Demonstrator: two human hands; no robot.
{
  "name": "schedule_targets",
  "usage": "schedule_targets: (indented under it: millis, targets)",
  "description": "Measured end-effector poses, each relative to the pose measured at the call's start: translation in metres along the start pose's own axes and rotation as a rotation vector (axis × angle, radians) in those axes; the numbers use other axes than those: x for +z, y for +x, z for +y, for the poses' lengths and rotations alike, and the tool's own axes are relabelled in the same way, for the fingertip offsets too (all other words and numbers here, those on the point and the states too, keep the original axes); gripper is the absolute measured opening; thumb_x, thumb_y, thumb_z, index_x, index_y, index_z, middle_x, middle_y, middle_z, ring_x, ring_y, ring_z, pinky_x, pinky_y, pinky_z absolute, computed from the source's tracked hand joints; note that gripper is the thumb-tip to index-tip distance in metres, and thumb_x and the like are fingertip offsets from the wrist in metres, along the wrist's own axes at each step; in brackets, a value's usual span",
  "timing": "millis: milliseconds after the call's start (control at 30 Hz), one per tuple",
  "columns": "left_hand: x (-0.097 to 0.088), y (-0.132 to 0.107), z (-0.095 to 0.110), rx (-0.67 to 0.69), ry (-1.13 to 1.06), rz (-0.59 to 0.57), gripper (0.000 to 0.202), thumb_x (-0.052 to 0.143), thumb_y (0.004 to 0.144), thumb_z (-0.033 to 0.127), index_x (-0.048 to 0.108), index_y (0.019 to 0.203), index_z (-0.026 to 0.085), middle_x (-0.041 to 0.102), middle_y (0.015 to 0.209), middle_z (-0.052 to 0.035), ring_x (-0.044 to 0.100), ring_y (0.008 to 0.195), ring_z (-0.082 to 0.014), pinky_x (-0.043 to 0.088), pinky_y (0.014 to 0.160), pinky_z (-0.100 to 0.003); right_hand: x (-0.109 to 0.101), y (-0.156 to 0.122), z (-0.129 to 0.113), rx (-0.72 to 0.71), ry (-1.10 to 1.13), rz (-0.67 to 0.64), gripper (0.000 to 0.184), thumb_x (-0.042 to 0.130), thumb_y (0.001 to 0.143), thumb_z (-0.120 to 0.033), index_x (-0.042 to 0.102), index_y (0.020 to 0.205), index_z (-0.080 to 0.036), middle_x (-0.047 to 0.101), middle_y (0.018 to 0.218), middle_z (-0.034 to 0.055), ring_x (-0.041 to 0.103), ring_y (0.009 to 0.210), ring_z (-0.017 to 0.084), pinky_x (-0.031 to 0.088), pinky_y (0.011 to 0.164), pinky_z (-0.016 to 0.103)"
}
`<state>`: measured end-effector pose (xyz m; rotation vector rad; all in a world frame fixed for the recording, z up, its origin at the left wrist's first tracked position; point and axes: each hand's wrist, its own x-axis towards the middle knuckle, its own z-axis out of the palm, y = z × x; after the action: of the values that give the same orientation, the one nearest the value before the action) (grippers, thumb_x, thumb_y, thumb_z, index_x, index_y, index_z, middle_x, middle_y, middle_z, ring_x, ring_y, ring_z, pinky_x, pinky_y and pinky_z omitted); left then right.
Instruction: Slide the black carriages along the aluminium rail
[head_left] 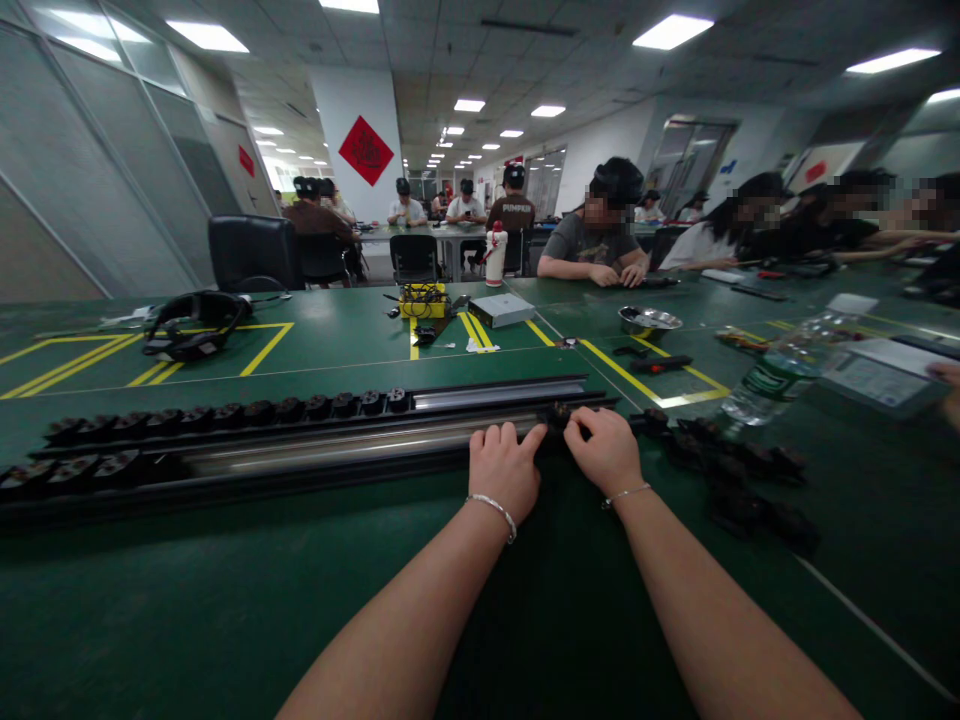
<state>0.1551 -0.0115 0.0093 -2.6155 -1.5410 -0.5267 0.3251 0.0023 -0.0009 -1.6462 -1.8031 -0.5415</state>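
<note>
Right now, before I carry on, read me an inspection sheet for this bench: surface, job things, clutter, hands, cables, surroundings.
Surface: green table with yellow marking lines.
Job's things: near rail and far rail lie side by side; seated black parts line their left ends; loose black parts are heaped right of the hands.
Clutter: water bottle, headset, yellow box, grey box, metal bowl.
Hands: left hand rests on the near rail; right hand pinches a small black part at the rail.
Cables: dark coil on the yellow box.
Surroundings: people seated at the tables beyond.
</note>
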Motion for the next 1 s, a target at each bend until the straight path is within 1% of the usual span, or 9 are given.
schedule_targets:
  millis: [200,400,633,800,1000]
  targets:
    - [0.0007,0.0000,0.0001,-0.009,-0.006,-0.009,0.051,0.048,0.077,0.029,0.037,0.126,0.037,0.049,0.099,-0.0050,0.042,0.094,-0.0221,0.027,0.084,-0.039,0.0009,-0.0006,0.0013,-0.003,0.010,0.001,0.018,0.043,0.074,-0.023,0.053,0.060,-0.020,0.054,0.056,0.0011,0.047,0.060,0.015,0.034,0.066,0.027]
    - [0.0028,-0.0001,-0.0008,0.005,-0.005,0.027,0.050,0.047,0.077,0.029,0.038,0.125,0.037,0.049,0.097,-0.0045,0.042,0.093,-0.0220,0.028,0.083,-0.039,0.0006,-0.0008,0.0007,0.006,-0.001,-0.001,0.018,0.043,0.075,-0.023,0.053,0.060,-0.020,0.055,0.057,0.0013,0.048,0.060,0.015,0.034,0.066,0.027]
    - [0.0027,0.0001,-0.0009,0.008,-0.004,0.024,0.051,0.049,0.076,0.029,0.037,0.126,0.036,0.049,0.097,-0.0047,0.042,0.093,-0.0222,0.028,0.083,-0.039,-0.0003,-0.0010,0.0008,-0.004,-0.004,0.004,0.018,0.043,0.075,-0.022,0.054,0.061,-0.020,0.055,0.058,0.0015,0.048,0.060,0.015,0.034,0.066,0.027]
    - [0.0031,0.0004,-0.0015,0.011,0.001,0.013,0.051,0.046,0.078,0.029,0.035,0.127,0.039,0.049,0.097,-0.0047,0.042,0.092,-0.0220,0.028,0.082,-0.039,-0.0003,-0.0006,0.0005,0.002,-0.005,-0.008,0.018,0.043,0.075,-0.023,0.053,0.060,-0.020,0.054,0.056,0.0010,0.047,0.059,0.014,0.033,0.065,0.026]
    - [0.0039,0.0000,-0.0014,0.011,0.003,0.034,0.052,0.047,0.077,0.029,0.036,0.127,0.038,0.049,0.096,-0.0045,0.042,0.091,-0.0223,0.028,0.081,-0.039,-0.0004,-0.0007,0.0002,0.005,-0.017,-0.009,0.018,0.044,0.075,-0.022,0.054,0.061,-0.019,0.055,0.057,0.0011,0.047,0.060,0.014,0.033,0.066,0.026]
